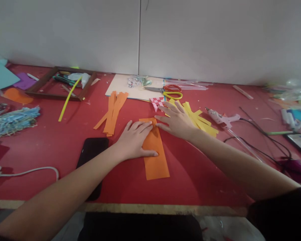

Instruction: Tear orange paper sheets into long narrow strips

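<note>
An orange paper strip point(156, 164) lies flat on the red table, its length running away from me. My left hand point(134, 142) rests on the strip's left side, fingers stretched out and thumb across the paper. Over its far right edge, my right hand point(177, 122) is spread open, holding nothing. Just beyond the right fingers is a small pink-and-white checkered woven paper piece point(157, 103). Yellow paper strips point(200, 119) fan out beside and partly beneath my right hand. To the left of my left hand lies a bundle of narrow orange strips point(114, 112).
Scissors point(175, 92) with red and yellow handles lie on a pale board point(115, 85). A pink glue gun point(223, 118) with a black cord is at right. A black phone point(94, 150) sits under my left forearm. A wooden frame point(32, 89) stands back left, near shredded paper point(17, 120).
</note>
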`<state>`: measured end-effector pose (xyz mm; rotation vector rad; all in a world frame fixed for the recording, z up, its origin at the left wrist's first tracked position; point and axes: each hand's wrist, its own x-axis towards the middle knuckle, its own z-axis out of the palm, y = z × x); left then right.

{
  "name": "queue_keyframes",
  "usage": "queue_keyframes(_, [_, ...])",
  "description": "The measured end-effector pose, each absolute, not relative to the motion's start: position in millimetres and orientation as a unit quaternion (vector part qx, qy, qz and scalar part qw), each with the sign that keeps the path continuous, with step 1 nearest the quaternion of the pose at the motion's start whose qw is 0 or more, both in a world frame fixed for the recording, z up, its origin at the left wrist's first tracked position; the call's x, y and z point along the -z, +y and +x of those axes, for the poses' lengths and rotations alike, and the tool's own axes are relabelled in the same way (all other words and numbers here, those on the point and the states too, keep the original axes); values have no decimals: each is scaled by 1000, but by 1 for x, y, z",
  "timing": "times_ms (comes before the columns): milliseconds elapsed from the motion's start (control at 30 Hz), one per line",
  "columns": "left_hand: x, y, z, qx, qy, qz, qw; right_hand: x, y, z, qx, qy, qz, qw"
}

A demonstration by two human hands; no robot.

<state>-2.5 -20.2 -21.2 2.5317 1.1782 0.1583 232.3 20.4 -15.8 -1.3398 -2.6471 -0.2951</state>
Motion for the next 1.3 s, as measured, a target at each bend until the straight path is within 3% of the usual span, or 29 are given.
queue_keyframes(300, [20,-20,-1,-36,429,885,177,22,-22,228,31,-919,-363,149])
queue_keyframes(933, [20,-20,-3,-35,418,890,180,23,30,219,86,-859,-496,95])
queue_keyframes(1300, [21,-19,-3,-41,412,891,187,18,-13,240,51,-869,-486,74])
